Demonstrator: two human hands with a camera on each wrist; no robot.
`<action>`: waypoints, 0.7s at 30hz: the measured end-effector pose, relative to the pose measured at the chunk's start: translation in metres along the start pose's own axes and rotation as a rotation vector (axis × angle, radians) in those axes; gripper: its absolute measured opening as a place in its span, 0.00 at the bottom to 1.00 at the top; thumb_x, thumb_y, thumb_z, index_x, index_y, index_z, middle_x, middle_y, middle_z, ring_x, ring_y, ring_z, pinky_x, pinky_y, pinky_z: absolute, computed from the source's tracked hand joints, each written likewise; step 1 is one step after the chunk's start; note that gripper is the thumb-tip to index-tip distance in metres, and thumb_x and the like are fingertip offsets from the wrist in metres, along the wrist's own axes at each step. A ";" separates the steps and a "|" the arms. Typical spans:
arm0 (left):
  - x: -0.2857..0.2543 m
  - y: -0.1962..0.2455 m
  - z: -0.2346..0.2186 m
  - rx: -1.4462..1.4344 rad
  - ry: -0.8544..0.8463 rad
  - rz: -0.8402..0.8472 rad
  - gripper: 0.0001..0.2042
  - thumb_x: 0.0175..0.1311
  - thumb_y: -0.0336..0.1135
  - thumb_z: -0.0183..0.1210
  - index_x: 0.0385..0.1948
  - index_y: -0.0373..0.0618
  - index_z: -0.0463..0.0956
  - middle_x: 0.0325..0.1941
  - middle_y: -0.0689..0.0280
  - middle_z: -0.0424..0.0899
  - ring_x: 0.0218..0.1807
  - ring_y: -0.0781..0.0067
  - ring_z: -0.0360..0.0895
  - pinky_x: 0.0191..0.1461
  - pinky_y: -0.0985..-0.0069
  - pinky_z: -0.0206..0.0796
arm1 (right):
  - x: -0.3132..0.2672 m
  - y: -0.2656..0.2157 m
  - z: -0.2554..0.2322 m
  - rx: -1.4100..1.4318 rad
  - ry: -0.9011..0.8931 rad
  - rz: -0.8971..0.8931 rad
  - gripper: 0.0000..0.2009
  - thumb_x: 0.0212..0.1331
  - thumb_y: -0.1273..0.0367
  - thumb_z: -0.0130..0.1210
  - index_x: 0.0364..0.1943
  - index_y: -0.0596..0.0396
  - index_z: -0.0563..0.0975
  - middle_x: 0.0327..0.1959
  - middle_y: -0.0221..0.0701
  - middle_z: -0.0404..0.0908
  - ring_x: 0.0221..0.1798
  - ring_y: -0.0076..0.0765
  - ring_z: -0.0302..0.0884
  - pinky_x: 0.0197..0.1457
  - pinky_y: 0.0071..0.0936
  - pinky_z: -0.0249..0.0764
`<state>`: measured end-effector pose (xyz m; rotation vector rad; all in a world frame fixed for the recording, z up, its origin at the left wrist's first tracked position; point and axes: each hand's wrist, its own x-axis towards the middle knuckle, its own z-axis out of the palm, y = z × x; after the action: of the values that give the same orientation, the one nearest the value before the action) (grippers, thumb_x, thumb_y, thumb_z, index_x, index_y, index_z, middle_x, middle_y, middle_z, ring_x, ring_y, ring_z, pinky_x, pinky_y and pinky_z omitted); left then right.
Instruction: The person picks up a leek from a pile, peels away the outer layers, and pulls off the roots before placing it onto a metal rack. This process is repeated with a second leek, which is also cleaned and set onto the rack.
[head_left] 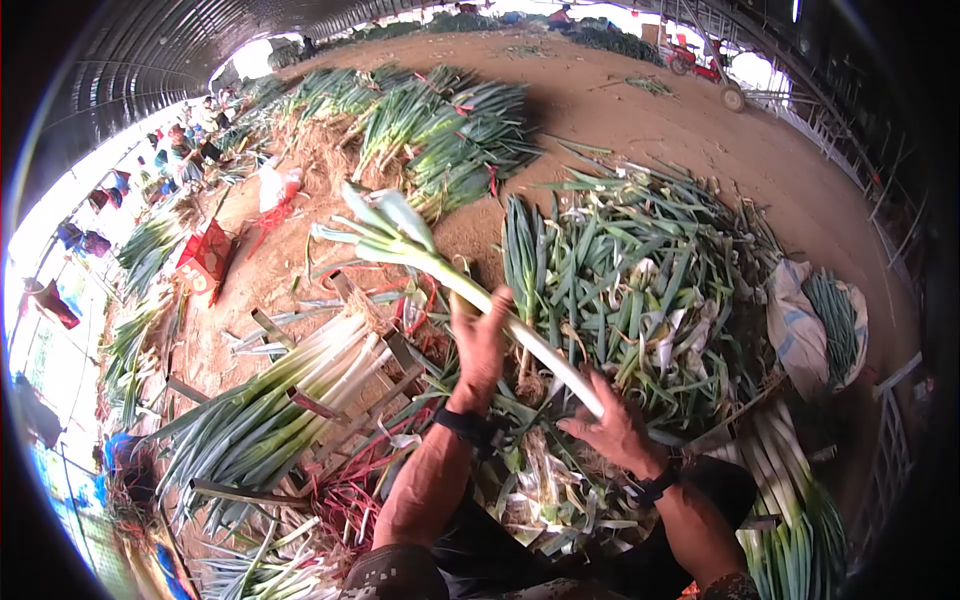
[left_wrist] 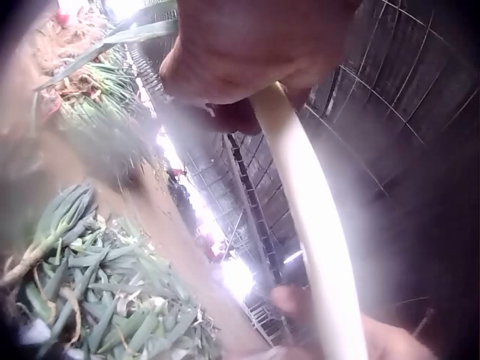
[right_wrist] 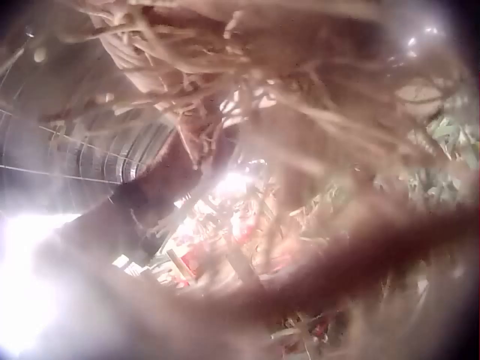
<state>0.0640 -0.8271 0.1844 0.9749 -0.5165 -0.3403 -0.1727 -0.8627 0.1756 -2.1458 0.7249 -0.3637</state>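
I hold one long leek [head_left: 470,285] slanted in front of me, its green leaves up at the left and its white stalk running down to the right. My left hand [head_left: 482,340] grips the stalk at mid-length. In the left wrist view that hand [left_wrist: 255,52] fills the top, and the white stalk [left_wrist: 311,225] runs down out of it. My right hand [head_left: 612,425] holds the root end. In the right wrist view, blurred pale roots [right_wrist: 225,67] hang right in front of the lens, and my left forearm with its dark wrist strap [right_wrist: 139,202] shows behind them.
A bundle of trimmed leeks [head_left: 290,390] lies on a wooden rack at my left. A loose heap of leeks [head_left: 640,270] is ahead on the right, beside a white sack [head_left: 800,325]. Tied bundles [head_left: 440,130] lie farther off, with a red box [head_left: 205,255] at the left.
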 end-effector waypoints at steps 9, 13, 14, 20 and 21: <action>-0.008 0.003 0.003 0.041 -0.220 -0.137 0.14 0.71 0.42 0.58 0.46 0.40 0.73 0.35 0.68 0.78 0.35 0.80 0.74 0.41 0.78 0.71 | -0.032 0.007 0.014 0.855 -0.328 0.309 0.19 0.67 0.66 0.58 0.58 0.57 0.71 0.29 0.31 0.81 0.17 0.18 0.68 0.19 0.18 0.63; -0.004 -0.002 0.000 -0.248 -0.112 -0.270 0.20 0.77 0.49 0.48 0.39 0.39 0.76 0.33 0.68 0.79 0.34 0.80 0.73 0.40 0.79 0.70 | -0.046 0.009 0.008 1.148 -0.561 0.379 0.23 0.67 0.61 0.57 0.61 0.57 0.67 0.31 0.35 0.80 0.15 0.18 0.64 0.18 0.17 0.60; 0.001 -0.009 -0.005 -0.257 -0.130 -0.261 0.21 0.77 0.51 0.45 0.40 0.39 0.76 0.33 0.68 0.79 0.33 0.78 0.74 0.39 0.78 0.70 | -0.048 0.019 0.012 1.176 -0.617 0.387 0.25 0.67 0.59 0.57 0.62 0.57 0.66 0.31 0.35 0.79 0.14 0.19 0.62 0.17 0.17 0.58; 0.001 0.007 -0.009 -0.337 -0.244 -0.398 0.18 0.77 0.48 0.47 0.48 0.41 0.72 0.38 0.65 0.81 0.35 0.76 0.77 0.42 0.75 0.73 | -0.054 0.030 0.013 1.352 -0.769 0.391 0.27 0.68 0.56 0.56 0.63 0.58 0.65 0.28 0.32 0.76 0.13 0.18 0.61 0.16 0.16 0.56; -0.001 0.016 -0.008 -0.366 -0.300 -0.423 0.18 0.76 0.48 0.48 0.51 0.40 0.71 0.40 0.64 0.82 0.38 0.76 0.77 0.45 0.75 0.73 | -0.054 0.031 0.014 1.392 -0.791 0.383 0.27 0.68 0.56 0.56 0.63 0.59 0.65 0.28 0.31 0.76 0.13 0.17 0.61 0.16 0.15 0.57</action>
<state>0.0684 -0.8130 0.1939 0.6708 -0.4935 -0.9383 -0.2201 -0.8365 0.1425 -0.6674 0.2183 0.1912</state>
